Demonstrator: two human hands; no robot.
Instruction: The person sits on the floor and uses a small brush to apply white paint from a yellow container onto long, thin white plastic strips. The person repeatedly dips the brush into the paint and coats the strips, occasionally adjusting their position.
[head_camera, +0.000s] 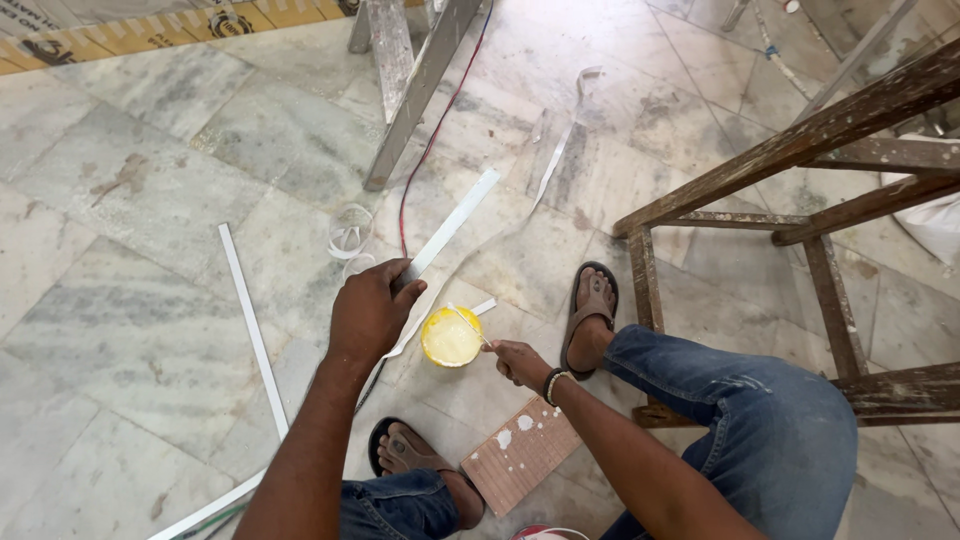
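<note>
Now my left hand (372, 315) has its grip closed around a white edge-band strip (450, 228) angling far-right over the marble floor (120, 300); my right hand (517, 362) pinches a thin stick (468, 325) over the yellow glue tub (451, 337) between them.

Tub between the two hands

The tub (451, 337) sits on the floor (130, 300), a board (520, 455) nearer the person (between the feet), a wooden stand (830, 200) to the right.
</note>
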